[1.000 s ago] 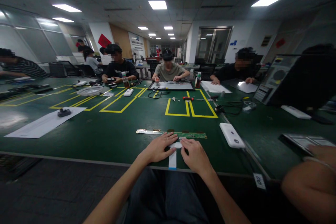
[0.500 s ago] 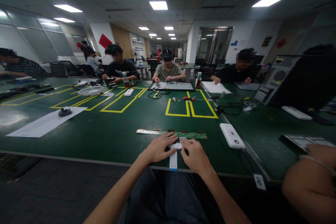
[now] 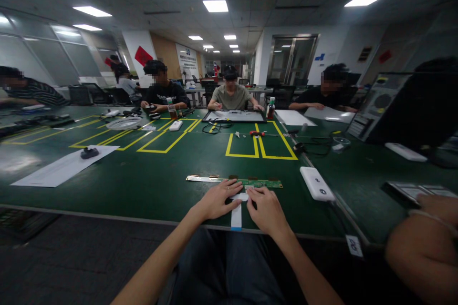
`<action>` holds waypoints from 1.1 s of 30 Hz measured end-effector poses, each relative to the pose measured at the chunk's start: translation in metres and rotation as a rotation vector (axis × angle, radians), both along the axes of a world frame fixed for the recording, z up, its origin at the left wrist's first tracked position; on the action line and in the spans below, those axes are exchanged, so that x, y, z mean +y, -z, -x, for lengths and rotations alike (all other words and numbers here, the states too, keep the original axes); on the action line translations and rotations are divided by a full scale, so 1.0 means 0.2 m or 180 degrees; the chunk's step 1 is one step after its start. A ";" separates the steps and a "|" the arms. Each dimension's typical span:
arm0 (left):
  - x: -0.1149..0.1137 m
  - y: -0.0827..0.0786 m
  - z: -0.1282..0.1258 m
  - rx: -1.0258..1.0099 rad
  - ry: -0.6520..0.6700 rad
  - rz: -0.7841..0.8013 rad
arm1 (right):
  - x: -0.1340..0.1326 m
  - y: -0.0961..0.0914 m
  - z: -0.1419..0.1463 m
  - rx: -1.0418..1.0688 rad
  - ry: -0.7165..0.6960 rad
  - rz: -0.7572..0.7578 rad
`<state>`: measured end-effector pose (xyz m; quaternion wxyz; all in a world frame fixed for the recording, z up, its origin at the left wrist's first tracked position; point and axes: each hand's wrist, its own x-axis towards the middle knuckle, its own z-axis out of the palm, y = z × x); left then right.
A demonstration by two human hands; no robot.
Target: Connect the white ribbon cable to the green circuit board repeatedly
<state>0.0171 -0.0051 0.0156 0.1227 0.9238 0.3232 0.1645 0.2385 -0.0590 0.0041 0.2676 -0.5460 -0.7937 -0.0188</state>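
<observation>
Far side: bottle (image 3: 171, 109) part full of brown liquid; second bottle (image 3: 270, 108), contents too small to tell. Near edge of green table (image 3: 150, 186): left hand (image 3: 214, 201) and right hand (image 3: 266, 209) side by side, fingers flat, gripping nothing, pressing white strip (image 3: 236, 215) where it meets long narrow board (image 3: 263, 183).

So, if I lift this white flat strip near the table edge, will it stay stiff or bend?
Probably floppy: the white strip is very thin and lies flat on the table. Likely light too. Its far end meets the narrow green board between the left hand and right hand, so pulling may drag that board.
</observation>
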 end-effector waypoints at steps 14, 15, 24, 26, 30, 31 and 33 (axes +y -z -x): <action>0.00 0.05 -0.03 0.0017 -0.0228 -0.0067 | -0.01 0.00 -0.01 0.0040 -0.0095 -0.0154; 0.00 0.05 -0.03 0.0015 -0.0225 -0.0078 | -0.01 0.00 -0.01 0.0035 -0.0094 -0.0141; -0.02 0.05 -0.04 0.0078 -0.0234 -0.0138 | -0.02 -0.01 0.00 -0.0050 -0.0005 -0.0094; -0.01 0.05 -0.04 0.0063 -0.0235 -0.0153 | -0.02 -0.02 0.00 -0.0078 0.0024 -0.0057; -0.02 0.06 -0.04 0.0011 -0.0269 -0.0210 | -0.02 -0.02 0.00 -0.0120 0.0066 -0.0034; -0.02 0.07 -0.04 -0.0007 -0.0280 -0.0226 | -0.02 -0.02 0.00 -0.0123 0.0072 -0.0041; -0.02 0.07 -0.04 -0.0042 -0.0291 -0.0252 | -0.02 -0.01 0.00 -0.0114 0.0073 -0.0063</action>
